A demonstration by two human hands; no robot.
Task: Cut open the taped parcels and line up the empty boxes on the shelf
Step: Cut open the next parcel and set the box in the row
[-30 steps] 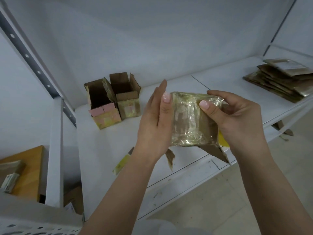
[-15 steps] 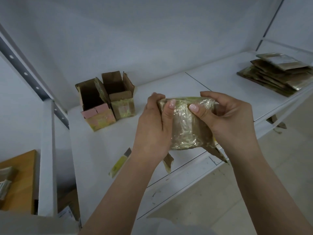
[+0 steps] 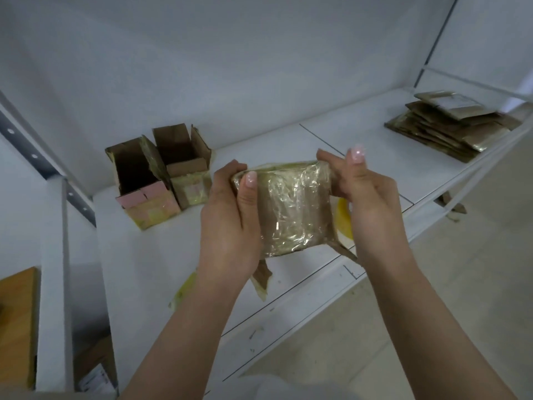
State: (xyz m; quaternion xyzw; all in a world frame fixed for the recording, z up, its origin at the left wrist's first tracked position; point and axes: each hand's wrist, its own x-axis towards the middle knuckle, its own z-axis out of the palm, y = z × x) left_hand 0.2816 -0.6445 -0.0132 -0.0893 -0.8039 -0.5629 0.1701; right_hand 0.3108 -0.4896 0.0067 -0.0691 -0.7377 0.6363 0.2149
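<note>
Taped parcel [image 3: 291,209] held above shelf [image 3: 161,255], between both hands: left hand [image 3: 230,223] grip clamped on its left edge, right hand [image 3: 372,203] grip pinching top-right corner.

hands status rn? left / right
Left hand: closed, gripping the left side of the taped parcel.
Right hand: closed, gripping the parcel's right side.
</note>
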